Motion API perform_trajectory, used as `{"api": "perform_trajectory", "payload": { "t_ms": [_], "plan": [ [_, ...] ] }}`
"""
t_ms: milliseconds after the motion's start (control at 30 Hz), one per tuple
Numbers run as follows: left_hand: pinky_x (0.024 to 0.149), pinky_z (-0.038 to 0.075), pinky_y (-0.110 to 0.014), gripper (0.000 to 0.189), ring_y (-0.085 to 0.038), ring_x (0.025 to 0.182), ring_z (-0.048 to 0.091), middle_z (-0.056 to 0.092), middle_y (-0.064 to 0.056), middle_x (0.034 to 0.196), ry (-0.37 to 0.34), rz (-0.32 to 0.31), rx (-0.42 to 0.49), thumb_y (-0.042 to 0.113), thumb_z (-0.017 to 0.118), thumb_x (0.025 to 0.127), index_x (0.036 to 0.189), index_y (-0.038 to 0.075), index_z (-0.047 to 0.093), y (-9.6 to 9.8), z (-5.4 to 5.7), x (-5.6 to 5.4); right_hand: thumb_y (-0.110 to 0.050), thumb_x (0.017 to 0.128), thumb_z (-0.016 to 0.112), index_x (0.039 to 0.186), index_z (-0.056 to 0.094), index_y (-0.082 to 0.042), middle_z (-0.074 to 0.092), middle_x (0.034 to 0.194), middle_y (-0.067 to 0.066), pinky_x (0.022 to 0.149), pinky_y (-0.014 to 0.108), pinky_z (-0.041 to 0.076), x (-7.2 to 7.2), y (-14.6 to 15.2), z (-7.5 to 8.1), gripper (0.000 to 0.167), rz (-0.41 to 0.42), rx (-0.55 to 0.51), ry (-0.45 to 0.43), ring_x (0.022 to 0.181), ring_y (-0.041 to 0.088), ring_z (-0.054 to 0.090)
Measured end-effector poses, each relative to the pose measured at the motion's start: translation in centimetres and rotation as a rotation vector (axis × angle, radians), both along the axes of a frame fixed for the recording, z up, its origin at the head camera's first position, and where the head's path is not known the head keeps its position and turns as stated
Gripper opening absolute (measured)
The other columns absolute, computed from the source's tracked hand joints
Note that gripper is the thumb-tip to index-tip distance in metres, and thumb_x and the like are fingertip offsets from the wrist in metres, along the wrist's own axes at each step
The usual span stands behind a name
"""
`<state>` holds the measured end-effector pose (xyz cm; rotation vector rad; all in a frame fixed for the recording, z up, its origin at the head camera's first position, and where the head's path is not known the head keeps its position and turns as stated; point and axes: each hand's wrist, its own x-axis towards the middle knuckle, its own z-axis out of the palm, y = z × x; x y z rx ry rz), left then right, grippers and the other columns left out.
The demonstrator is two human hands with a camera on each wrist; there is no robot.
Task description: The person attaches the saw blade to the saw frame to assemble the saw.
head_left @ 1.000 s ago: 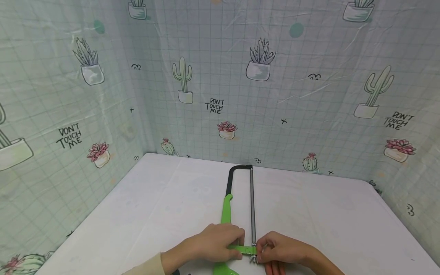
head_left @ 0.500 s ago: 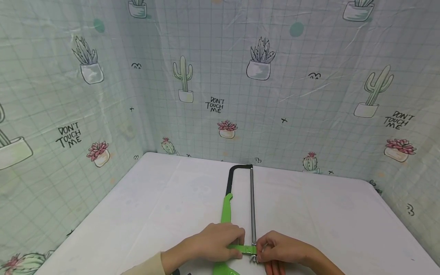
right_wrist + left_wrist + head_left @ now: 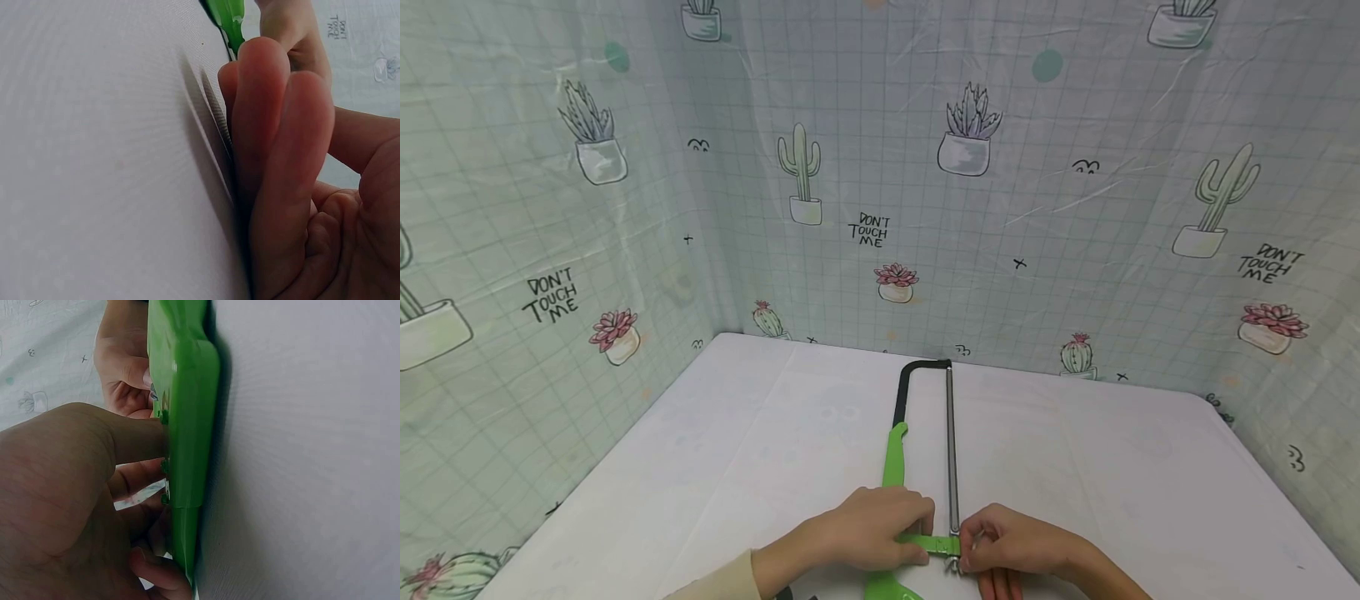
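Note:
A hacksaw (image 3: 893,457) with a green body, black front arm and thin grey blade (image 3: 951,450) lies flat on the white table, its front end pointing away. My left hand (image 3: 880,527) lies over the frame and grips it beside the green cross arm (image 3: 938,544). In the left wrist view, thumb and fingers are on the green frame (image 3: 190,425). At the near end of the blade, my right hand (image 3: 1018,540) pinches by the small metal wing nut (image 3: 953,566), its other fingers resting on the table. The right wrist view hides the pinch behind those fingers (image 3: 303,137).
The table (image 3: 1075,467) has a white cover. A cloth printed with cacti (image 3: 966,154) hangs along its back and sides. Small dark objects (image 3: 784,594) poke out at the bottom edge, mostly hidden by the left forearm.

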<state>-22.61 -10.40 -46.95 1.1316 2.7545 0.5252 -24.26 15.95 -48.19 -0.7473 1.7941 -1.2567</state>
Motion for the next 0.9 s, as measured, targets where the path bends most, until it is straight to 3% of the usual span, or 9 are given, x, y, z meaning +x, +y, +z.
{"api": "perform_trajectory", "payload": {
  "t_ms": [100, 167, 900],
  "plan": [
    [0.061, 0.039, -0.021, 0.015, 0.003, 0.076, 0.047, 0.05, 0.02, 0.081, -0.006, 0.002, -0.001, 0.042, 0.074, 0.092, 0.096, 0.033, 0.062, 0.04, 0.07, 0.05, -0.015, 0.098, 0.062, 0.095, 0.067, -0.008, 0.07, 0.066, -0.001, 0.045, 0.016, 0.047, 0.03, 0.03, 0.03, 0.01, 0.001, -0.003, -0.011, 0.049, -0.002, 0.06],
    [0.061, 0.039, -0.021, 0.015, 0.003, 0.076, 0.047, 0.05, 0.021, 0.081, -0.01, 0.004, -0.002, 0.042, 0.074, 0.092, 0.096, 0.033, 0.062, 0.08, 0.06, 0.03, -0.015, 0.098, 0.062, 0.095, 0.066, -0.008, 0.07, 0.066, -0.004, 0.045, 0.016, 0.047, 0.03, 0.05, 0.09, 0.009, 0.003, -0.004, -0.016, 0.049, -0.002, 0.061],
    [0.061, 0.039, -0.022, 0.015, 0.002, 0.076, 0.047, 0.05, 0.02, 0.081, -0.03, 0.014, -0.002, 0.042, 0.074, 0.092, 0.097, 0.033, 0.063, 0.18, 0.07, 0.11, -0.015, 0.099, 0.06, 0.096, 0.066, -0.011, 0.069, 0.065, -0.007, 0.046, 0.015, 0.046, 0.07, 0.06, 0.25, 0.008, 0.014, -0.001, -0.029, 0.05, -0.003, 0.061]
  ]
}}
